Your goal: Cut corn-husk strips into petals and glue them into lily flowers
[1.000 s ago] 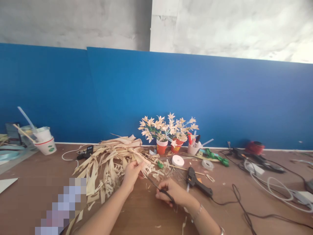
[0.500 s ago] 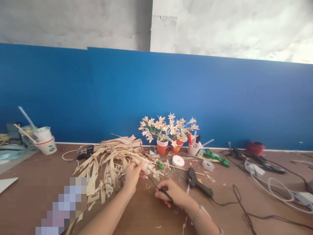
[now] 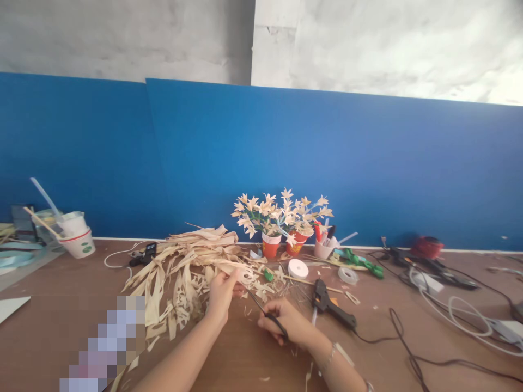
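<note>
"What lay across the tabletop?"

"A dry husk pile, and over the wood two forearms slanting inward: the left forearm nearer the pile, the right forearm opposite."

"And at their ends?"

"The left grip was pinched, thumb pressed inward. The right grip was curled, clamped on black scissors, blades angled toward the left one."

"Which was clamped on what?"

"A pale husk piece, poking out ahead, before the pile's right side. I couldn't tell whether the blades touched it."
</note>
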`<state>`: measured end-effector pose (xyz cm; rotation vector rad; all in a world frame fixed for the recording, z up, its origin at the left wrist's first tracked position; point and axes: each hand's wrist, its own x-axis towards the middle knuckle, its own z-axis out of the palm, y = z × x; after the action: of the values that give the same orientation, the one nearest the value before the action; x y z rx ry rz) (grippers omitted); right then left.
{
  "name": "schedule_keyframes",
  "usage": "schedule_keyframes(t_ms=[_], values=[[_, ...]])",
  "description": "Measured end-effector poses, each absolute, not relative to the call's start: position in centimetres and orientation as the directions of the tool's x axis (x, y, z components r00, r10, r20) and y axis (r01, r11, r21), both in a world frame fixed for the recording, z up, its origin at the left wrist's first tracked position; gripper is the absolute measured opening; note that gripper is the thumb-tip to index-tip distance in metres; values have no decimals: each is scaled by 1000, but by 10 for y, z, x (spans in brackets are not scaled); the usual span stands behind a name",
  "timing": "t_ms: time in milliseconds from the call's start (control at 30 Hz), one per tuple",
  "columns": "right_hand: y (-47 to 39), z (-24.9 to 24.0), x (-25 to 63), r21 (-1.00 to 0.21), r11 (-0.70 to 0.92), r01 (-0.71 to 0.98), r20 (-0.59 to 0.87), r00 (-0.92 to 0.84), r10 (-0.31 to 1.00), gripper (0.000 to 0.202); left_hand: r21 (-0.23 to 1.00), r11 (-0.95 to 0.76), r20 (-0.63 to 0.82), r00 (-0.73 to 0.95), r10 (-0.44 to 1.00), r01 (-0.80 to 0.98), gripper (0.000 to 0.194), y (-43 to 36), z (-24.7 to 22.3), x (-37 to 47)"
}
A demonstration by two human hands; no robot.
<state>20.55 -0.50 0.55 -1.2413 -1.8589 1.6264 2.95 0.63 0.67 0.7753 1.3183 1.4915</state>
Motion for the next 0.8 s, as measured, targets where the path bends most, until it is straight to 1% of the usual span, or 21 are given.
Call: schedule_keyframes(t_ms=[167,400,633,800], values=[[-6,8,205,-931,-79,356,-270,-527,806,31,965,43,-132,-339,931,-257,31,5,7,32],[-8,12,204,-930,-124,346,-300,-518,801,34,953,9,-116,-341,933,-301,29,7,4,33],[-7,8,205,-937,-114,329,-282,-528,801,31,952,28,-135,-336,932,-305,26,7,6,34],[-5,4,206,-941,-78,331,-257,-543,799,28,946,29,-139,-321,937,-324,23,7,5,34]])
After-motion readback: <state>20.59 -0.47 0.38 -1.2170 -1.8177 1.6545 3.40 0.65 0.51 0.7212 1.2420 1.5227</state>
